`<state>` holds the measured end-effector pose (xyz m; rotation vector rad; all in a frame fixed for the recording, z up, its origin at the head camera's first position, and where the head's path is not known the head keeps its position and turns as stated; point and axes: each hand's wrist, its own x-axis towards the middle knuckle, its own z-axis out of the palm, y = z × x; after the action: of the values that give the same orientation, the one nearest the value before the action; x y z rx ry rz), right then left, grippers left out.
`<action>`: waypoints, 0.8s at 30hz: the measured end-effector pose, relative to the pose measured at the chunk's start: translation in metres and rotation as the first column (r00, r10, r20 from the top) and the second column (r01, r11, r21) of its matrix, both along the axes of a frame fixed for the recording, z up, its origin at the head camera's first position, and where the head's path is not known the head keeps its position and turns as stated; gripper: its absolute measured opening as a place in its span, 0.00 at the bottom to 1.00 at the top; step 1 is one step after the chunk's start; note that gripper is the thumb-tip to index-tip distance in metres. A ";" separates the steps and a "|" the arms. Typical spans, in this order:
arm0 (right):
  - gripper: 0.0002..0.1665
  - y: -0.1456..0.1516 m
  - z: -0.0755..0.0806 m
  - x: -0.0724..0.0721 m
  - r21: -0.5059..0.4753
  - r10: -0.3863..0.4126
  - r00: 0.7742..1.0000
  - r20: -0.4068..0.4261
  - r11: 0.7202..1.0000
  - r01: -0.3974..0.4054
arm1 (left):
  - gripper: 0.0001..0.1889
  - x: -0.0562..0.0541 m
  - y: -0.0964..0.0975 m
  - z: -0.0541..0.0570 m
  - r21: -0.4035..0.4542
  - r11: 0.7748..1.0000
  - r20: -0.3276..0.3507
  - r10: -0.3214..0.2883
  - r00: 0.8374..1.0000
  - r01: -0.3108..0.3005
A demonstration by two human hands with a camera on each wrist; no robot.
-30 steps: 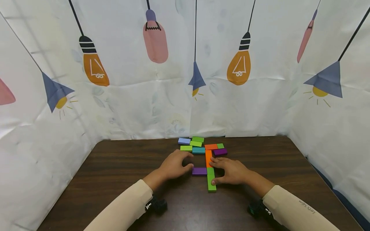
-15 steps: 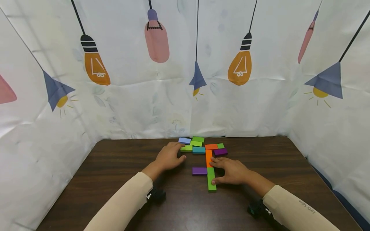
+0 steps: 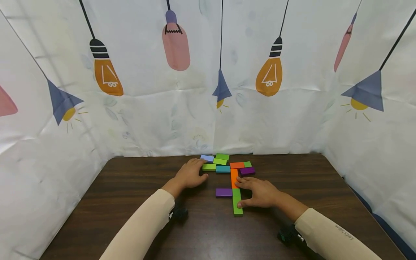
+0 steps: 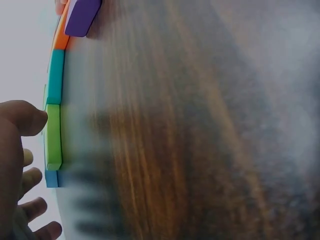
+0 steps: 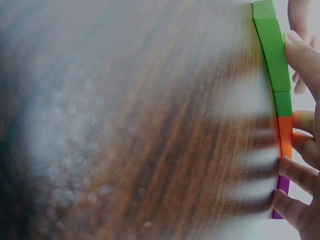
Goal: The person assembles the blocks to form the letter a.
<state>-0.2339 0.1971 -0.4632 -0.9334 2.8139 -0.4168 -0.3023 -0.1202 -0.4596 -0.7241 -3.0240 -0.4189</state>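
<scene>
My left hand [image 3: 191, 174] is at the left end of the block layout. Its fingers are spread, the fingertips by the light blue block [image 3: 207, 157] and the thumb beside the lime block [image 3: 208, 167]. In the left wrist view that thumb is close to the lime block [image 4: 53, 137]; contact is unclear. My right hand [image 3: 261, 193] rests against the right side of the column, fingertips at the orange block [image 3: 234, 177] and thumb on the long green block [image 3: 237, 206]. A purple block [image 3: 224, 193] lies against the column's left side.
A teal block [image 3: 223, 169] joins the lime one to the column's top. Two green blocks [image 3: 220, 161] lie behind it. Right of them are a red-orange block [image 3: 237, 165], a small green block [image 3: 247, 164] and a dark purple block [image 3: 248, 171]. A patterned cloth [image 3: 182, 119] hangs behind the table [image 3: 136, 202].
My left hand has moved left and away from me, from beside the purple block to the lime and light blue blocks. The right hand has stayed in place.
</scene>
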 end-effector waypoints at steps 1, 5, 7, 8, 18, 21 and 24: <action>0.55 0.000 0.000 0.000 0.000 0.001 1.000 0.001 1.000 -0.001 | 0.33 -0.001 0.000 0.000 0.006 1.000 0.003 0.000 1.000 0.000; 0.56 0.001 -0.001 -0.001 0.000 0.003 1.000 0.003 1.000 -0.003 | 0.34 -0.003 0.001 0.001 0.018 1.000 0.035 0.010 0.999 -0.010; 0.56 0.001 -0.002 -0.001 0.004 0.002 1.000 0.002 1.000 -0.002 | 0.34 -0.004 0.003 0.002 0.024 1.000 0.054 0.013 0.998 -0.015; 0.56 0.001 -0.002 -0.001 0.005 0.001 1.000 0.002 1.000 -0.001 | 0.34 -0.005 0.003 0.002 0.026 1.000 0.068 0.016 0.998 -0.018; 0.55 0.001 0.000 0.000 -0.002 0.004 1.000 0.009 1.000 -0.004 | 0.37 -0.006 0.004 0.003 0.007 0.997 0.103 0.080 0.991 -0.081; 0.55 0.001 -0.001 0.000 0.002 0.005 1.000 0.002 1.000 -0.005 | 0.36 -0.006 -0.001 0.003 -0.009 0.995 0.099 0.098 0.990 -0.098; 0.55 0.001 -0.001 0.000 0.005 0.006 1.000 -0.004 1.000 -0.006 | 0.34 -0.006 -0.007 0.002 -0.015 0.994 0.087 0.105 0.991 -0.104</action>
<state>-0.2343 0.1981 -0.4640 -0.9422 2.8135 -0.4074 -0.3082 -0.1274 -0.4575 -0.5581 -3.1306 -0.4433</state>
